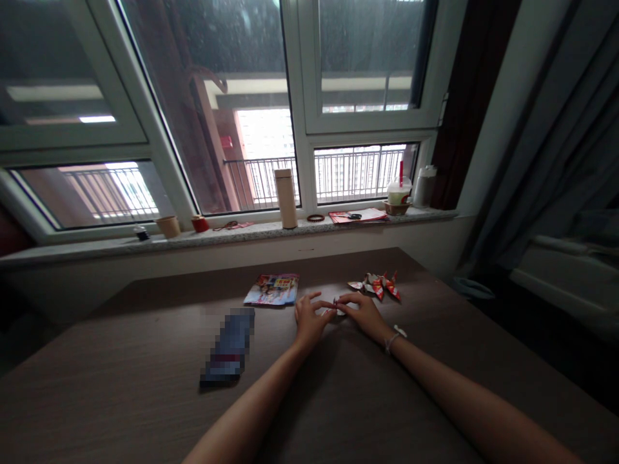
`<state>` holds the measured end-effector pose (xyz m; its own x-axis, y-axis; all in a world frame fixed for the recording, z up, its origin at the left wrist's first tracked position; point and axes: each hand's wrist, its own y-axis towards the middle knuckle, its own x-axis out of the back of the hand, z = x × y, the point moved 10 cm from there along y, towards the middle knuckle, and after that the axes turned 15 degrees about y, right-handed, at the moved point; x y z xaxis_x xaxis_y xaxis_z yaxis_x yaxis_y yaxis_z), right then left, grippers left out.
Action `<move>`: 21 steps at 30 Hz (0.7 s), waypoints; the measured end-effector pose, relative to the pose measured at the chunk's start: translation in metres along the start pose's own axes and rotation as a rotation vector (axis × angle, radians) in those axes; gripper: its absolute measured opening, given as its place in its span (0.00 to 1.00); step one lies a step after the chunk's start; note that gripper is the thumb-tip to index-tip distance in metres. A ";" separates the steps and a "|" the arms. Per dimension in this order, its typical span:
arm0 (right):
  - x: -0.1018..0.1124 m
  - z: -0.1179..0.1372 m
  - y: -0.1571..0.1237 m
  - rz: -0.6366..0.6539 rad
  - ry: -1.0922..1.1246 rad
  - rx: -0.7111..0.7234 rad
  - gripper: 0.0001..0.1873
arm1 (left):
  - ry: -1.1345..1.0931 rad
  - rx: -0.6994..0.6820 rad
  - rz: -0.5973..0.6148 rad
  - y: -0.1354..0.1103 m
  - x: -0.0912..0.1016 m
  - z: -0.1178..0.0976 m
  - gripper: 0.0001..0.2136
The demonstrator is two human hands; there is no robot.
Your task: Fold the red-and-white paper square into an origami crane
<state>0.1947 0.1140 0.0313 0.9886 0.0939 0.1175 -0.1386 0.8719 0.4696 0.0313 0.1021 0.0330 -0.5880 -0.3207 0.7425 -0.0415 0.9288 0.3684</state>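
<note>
Over the middle of the table, both hands pinch a small piece of folded paper, white with some red, between their fingertips. My left hand has thumb and index finger closed on its left side, the other fingers curled loosely. My right hand pinches it from the right, and a thin bracelet circles that wrist. The fingers cover most of the paper, so its exact shape is hidden. Just beyond my right hand lie several folded red-and-white paper figures, which look like origami cranes. A colourful printed packet or booklet rests beyond my left hand.
A pixelated dark flat object lies on the brown table left of my left arm. Along the windowsill stand a beige flask, a paper cup, a drink cup with a red straw, and scissors on red paper.
</note>
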 end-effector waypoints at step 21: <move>0.003 0.002 -0.001 -0.043 0.043 -0.067 0.13 | -0.053 -0.005 -0.034 0.003 0.000 -0.001 0.03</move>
<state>0.1976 0.1128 0.0328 0.9954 0.0751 0.0599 -0.0933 0.9057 0.4135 0.0320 0.1045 0.0345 -0.6286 -0.3420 0.6985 -0.0584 0.9163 0.3962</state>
